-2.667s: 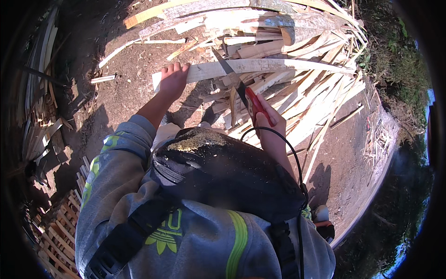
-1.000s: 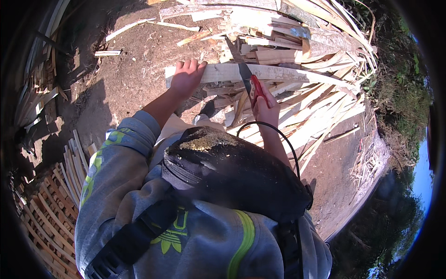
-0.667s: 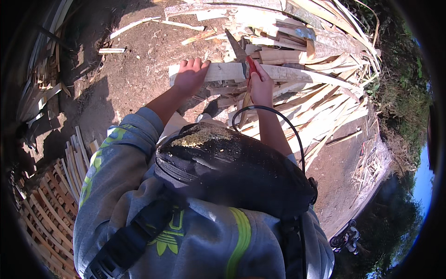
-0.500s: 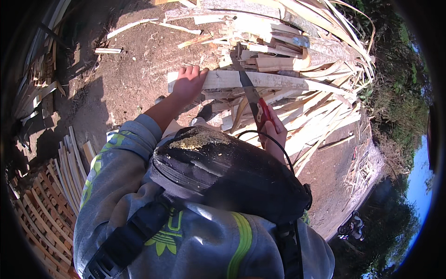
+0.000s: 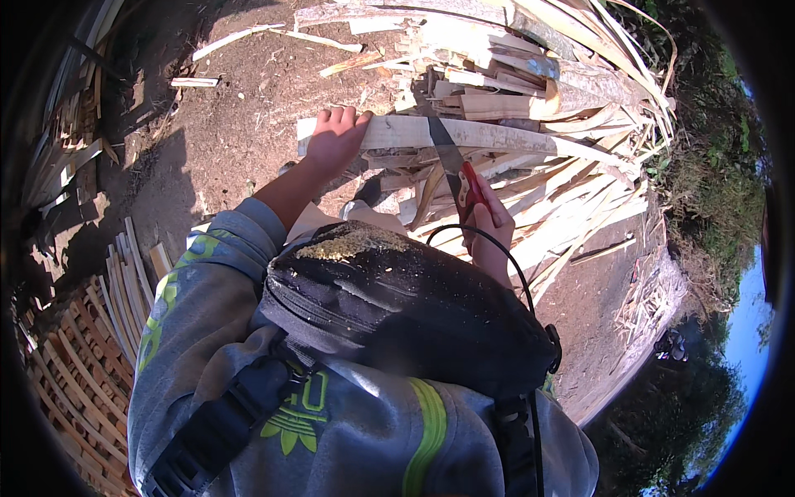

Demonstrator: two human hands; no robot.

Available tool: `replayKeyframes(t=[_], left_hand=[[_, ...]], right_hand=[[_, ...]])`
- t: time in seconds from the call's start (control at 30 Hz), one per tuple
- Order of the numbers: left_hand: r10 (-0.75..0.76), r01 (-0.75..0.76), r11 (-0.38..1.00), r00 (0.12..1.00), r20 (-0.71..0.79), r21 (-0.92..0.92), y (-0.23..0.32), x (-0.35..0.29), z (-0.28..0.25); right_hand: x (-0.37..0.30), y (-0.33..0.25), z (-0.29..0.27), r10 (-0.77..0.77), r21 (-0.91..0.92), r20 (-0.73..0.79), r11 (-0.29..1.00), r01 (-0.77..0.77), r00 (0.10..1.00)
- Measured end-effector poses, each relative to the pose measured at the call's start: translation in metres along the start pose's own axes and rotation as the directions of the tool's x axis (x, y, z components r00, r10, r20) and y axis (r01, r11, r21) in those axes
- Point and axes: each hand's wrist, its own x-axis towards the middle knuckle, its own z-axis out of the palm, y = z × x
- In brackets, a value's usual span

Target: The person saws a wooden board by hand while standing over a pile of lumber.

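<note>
A long pale wooden plank (image 5: 497, 136) lies across the top of a pile of wood. My left hand (image 5: 338, 139) is closed over the plank near its left end, fingers over the far edge. In my right hand (image 5: 490, 222) is the red handle of a hand saw (image 5: 448, 157), held to the right of my left hand. The saw's dark blade crosses the plank, its tip reaching past the far edge. How deep the blade sits in the wood cannot be made out.
Split boards and strips (image 5: 571, 195) fan out under and beyond the plank. A black bag (image 5: 414, 306) dusted with sawdust hangs at my front. Stacked wooden slats (image 5: 79, 373) stand at the lower left. Loose sticks (image 5: 236, 40) lie on the dirt; bushes (image 5: 712, 190) edge the right.
The saw and my right hand have shifted slightly along the stroke, a little nearer to me. My left hand stays on the plank.
</note>
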Motion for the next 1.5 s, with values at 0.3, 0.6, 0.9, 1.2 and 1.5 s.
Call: replayKeyframes(t=[0.3, 0.6, 0.9, 1.2, 1.5], left_hand=[[0.008, -0.008, 1.0, 1.0, 0.015, 0.003, -0.003, -0.007, 0.0], [-0.007, 0.001, 0.999, 0.993, 0.118, 0.054, 0.002, 0.003, -0.002], [0.006, -0.008, 0.999, 0.998, 0.065, 0.042, -0.002, 0.004, 0.003], [0.001, -0.001, 1.0, 1.0, 0.011, -0.013, -0.003, -0.012, 0.007], [-0.37, 0.383, 0.919, 0.92, 0.129, -0.09, -0.025, -0.003, -0.054]], right_hand=[[-0.003, -0.025, 0.025, 0.037, -0.051, -0.147, 0.998, -0.045, 0.988], [0.071, 0.014, 0.045, -0.021, -0.195, -0.118, 0.981, -0.003, 0.993], [0.036, 0.019, 0.031, -0.037, -0.157, -0.12, 0.988, 0.017, 0.992], [-0.008, -0.034, 0.016, 0.062, 0.02, -0.074, 0.998, -0.06, 0.995], [0.05, -0.002, 0.036, 0.061, -0.096, -0.149, 0.992, -0.076, 0.987]])
